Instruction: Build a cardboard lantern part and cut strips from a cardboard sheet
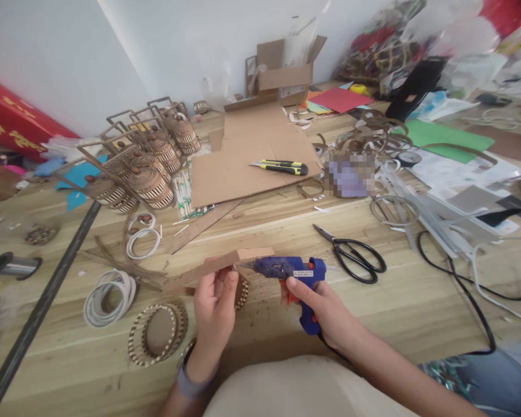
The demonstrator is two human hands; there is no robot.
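My left hand point(217, 301) is closed, thumb against fingers, on a bent brown strip point(208, 267). The strip runs left from the fingers and folds back to the right above them. My right hand point(325, 310) is wrapped around the handle of a blue glue gun point(282, 267), its nozzle pointing left at the strip, close to my left fingertips. I cannot tell whether the nozzle touches. A small round woven piece point(242, 292) shows behind my left hand, mostly hidden. Left of that hand, a small round basket frame point(158, 334) with a brown base rests on the table.
Black-handled scissors point(358, 258) lie right of the glue gun. Further back, a yellow-black utility knife point(282, 167) is on cardboard point(252, 139). Several handled woven baskets point(151, 185) stand back left. White rolls point(110, 298) lie left; a black cable point(460, 278) loops at right.
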